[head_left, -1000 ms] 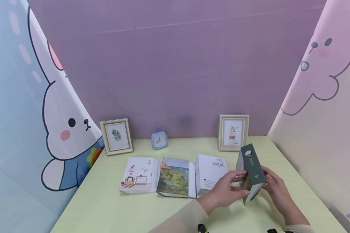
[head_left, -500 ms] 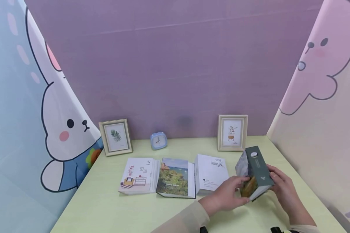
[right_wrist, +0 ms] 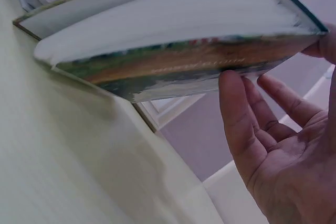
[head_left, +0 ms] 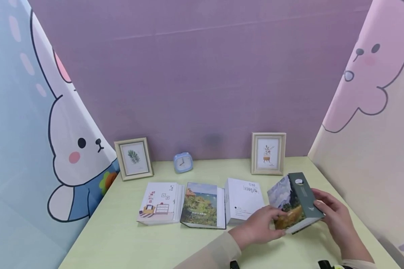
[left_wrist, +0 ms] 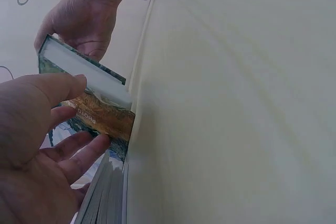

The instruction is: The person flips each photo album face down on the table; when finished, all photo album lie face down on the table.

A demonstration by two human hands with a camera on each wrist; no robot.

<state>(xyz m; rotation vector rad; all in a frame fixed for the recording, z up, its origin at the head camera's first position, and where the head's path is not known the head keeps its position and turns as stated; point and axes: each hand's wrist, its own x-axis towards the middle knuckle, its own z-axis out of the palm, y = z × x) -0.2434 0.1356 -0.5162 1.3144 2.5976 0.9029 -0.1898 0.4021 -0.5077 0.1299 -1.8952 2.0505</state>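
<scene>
A thick photo album (head_left: 291,215) with a painted landscape cover and a dark green spine is held tilted at the right of the table. My right hand (head_left: 338,220) grips its spine side. In the right wrist view, fingertips press on the back cover of the album (right_wrist: 173,74) beside its white page edges. My left hand (head_left: 257,226) holds the opposite side, thumb by the lower page edge and fingers on the front cover, as the left wrist view also shows. A white album (head_left: 244,200) lies just left of that hand.
Left of the white album lie another painted-cover album (head_left: 200,205) and an album with a room drawing (head_left: 158,203). Behind stand two picture frames (head_left: 134,158) and a small blue clock (head_left: 183,162) on the pale green table (head_left: 121,246).
The held album has tipped from near upright toward lying back, its front cover turning up into view. The right hand has moved right and slightly down with the spine; the left has barely moved.
</scene>
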